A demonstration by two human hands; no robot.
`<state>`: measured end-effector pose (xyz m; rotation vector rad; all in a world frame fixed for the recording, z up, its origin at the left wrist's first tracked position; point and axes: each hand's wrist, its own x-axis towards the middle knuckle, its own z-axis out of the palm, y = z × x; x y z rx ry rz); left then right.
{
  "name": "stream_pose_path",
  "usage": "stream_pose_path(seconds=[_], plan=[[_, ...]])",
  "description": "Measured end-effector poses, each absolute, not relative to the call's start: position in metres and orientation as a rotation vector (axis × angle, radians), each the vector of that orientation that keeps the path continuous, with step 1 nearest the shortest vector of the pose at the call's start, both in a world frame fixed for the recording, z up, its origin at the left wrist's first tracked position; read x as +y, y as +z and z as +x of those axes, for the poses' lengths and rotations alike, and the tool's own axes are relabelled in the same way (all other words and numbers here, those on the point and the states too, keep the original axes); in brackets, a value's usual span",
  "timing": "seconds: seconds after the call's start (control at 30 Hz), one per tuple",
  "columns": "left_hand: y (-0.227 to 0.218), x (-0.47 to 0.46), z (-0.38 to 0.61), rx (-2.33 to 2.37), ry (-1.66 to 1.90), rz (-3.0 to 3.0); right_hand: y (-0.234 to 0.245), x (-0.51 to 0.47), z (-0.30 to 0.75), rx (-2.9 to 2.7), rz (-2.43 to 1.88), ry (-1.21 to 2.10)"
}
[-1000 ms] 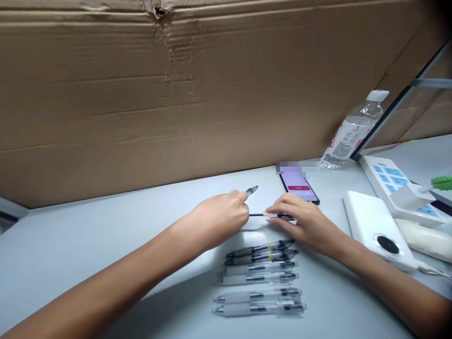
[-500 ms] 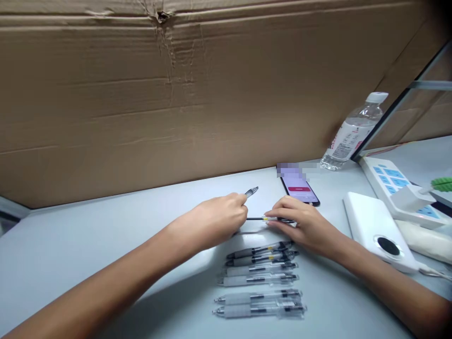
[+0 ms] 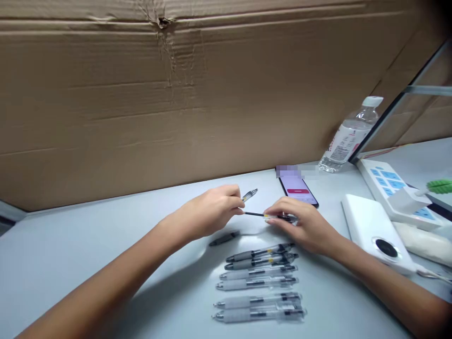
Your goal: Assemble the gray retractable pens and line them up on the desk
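Pen parts occupy both hands just in front of the phone [image 3: 296, 190]. The left hand [image 3: 208, 212] is closed, with thumb and fingers pinching a clear tip piece [image 3: 250, 195] whose end pokes out toward the phone. The right hand [image 3: 303, 226], its fingers curled low over the table [image 3: 88, 245], grips a thin black refill [image 3: 256, 214] with a yellow band, its point aimed at the left hand. The hands are just apart, not touching. The right fingers hide whatever the refill's far end sits in.

The left hand has drawn back from the phone, and a dark piece [image 3: 224, 238], likely a pen barrel, now shows on the table in front of the phone and to its left, just below that hand. Whether it was set down or merely uncovered cannot be told. Either way, this pen now appears to be apart, in at least three pieces, while six whole pens [image 3: 259, 282] lie in three pairs nearer the person than the phone, tips pointing left. To the phone's right stand a water bottle [image 3: 348, 141] and a white box [image 3: 374, 233]; behind it rises cardboard [image 3: 176, 94].
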<state>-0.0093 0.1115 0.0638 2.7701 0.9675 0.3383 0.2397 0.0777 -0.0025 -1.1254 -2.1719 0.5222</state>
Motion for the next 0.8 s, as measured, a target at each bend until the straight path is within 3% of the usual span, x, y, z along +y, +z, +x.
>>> stream_pose_path(seconds=[0.13, 0.23, 0.53, 0.8], plan=[[0.068, 0.113, -0.018, 0.896, 0.967, 2.48, 0.001, 0.077, 0.236, -2.065, -1.213, 0.641], [0.066, 0.111, -0.023, 1.086, 1.142, 2.175, 0.0, 0.078, 0.235, -1.932, -1.263, 0.771], [0.031, 0.109, -0.02, 1.162, 1.029, 1.658, -0.011, 0.08, 0.234, -1.753, -1.094, 1.122], [0.022, 0.105, -0.011, 0.937, 0.95, 1.552, -0.007, 0.077, 0.232, -2.058, -1.259, 0.79]])
